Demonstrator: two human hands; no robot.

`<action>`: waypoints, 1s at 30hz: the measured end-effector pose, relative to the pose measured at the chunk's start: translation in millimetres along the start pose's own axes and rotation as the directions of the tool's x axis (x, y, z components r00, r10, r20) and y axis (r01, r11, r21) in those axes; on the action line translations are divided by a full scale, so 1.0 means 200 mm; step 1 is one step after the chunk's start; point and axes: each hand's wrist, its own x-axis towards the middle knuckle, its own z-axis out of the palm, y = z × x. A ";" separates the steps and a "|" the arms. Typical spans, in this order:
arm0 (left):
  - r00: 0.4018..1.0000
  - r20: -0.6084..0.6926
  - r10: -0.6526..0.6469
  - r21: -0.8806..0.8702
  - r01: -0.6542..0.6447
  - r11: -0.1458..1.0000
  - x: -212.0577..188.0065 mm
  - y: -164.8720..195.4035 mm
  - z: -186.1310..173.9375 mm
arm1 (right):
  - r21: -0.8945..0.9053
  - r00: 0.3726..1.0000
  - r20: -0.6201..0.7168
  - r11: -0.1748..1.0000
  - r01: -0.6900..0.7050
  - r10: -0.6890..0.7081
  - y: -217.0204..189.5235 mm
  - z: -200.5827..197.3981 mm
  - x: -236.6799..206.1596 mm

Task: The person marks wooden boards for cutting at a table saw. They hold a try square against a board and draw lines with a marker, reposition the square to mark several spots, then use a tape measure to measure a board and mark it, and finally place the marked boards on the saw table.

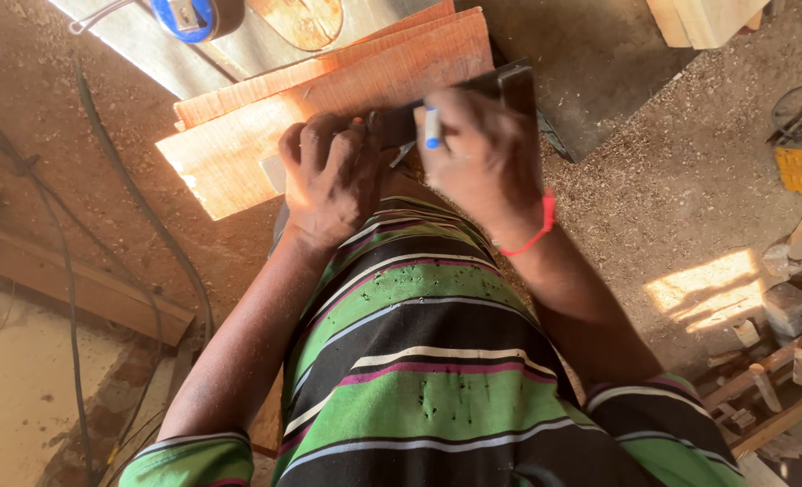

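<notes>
Left hand [331, 180] was curled, fingers pressed down on a dark square tool [482, 90] lying across an orange wooden board [329, 104]. Right hand [478, 153], at 3 o'clock of it, pinched a blue-and-white pen [432, 128] against the tool. At 11 o'clock lay a blue tape measure [189, 16]. Sawdust floor [672, 189] spread toward 3 o'clock.

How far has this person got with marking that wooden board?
Done: the orange-brown board lies flat on the sawdust-covered bench, with a dark square set across it. In hand: the left hand presses the square down, while the right hand holds a blue-capped pen against its edge. Left: no finished line can be made out, since the hands hide that spot, and the board looks uncut.
</notes>
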 end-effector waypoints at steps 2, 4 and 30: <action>1.000 0.000 -0.001 0.010 0.001 1.000 0.01 0.01 0.00 | 0.089 1.000 -0.010 0.996 0.021 -0.020 0.04 0.02 -0.03; 1.000 0.009 -0.005 0.021 0.004 1.000 0.01 0.02 0.00 | 0.379 0.931 0.164 0.850 -0.365 0.327 0.17 -0.04 -0.05; 0.970 0.028 -0.243 -0.164 0.245 0.956 0.26 -0.05 -0.01 | 0.765 0.718 -0.222 0.575 -0.291 0.659 0.47 0.08 -0.32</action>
